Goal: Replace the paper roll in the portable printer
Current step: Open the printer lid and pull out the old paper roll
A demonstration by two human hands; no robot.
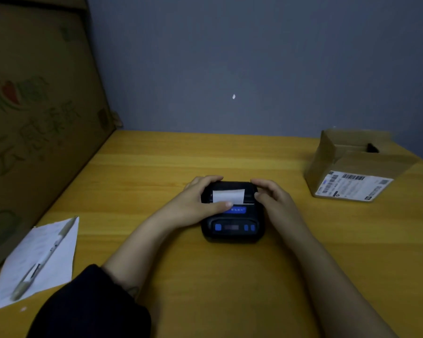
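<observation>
A small black portable printer (232, 225) with blue buttons lies flat in the middle of the wooden table (181, 162). A white strip of paper (228, 195) sticks out across its top cover. My left hand (200, 203) grips the printer's left side, with the thumb lying over the cover just below the paper. My right hand (274, 198) holds the right side, fingers curled over the far top corner. The paper roll itself is hidden inside the printer.
An open cardboard box (352, 167) with a shipping label stands at the back right. A sheet of paper (37, 262) with a pen (44, 259) on it lies at the front left. A large cardboard carton (34, 113) leans along the left edge. A grey wall is behind.
</observation>
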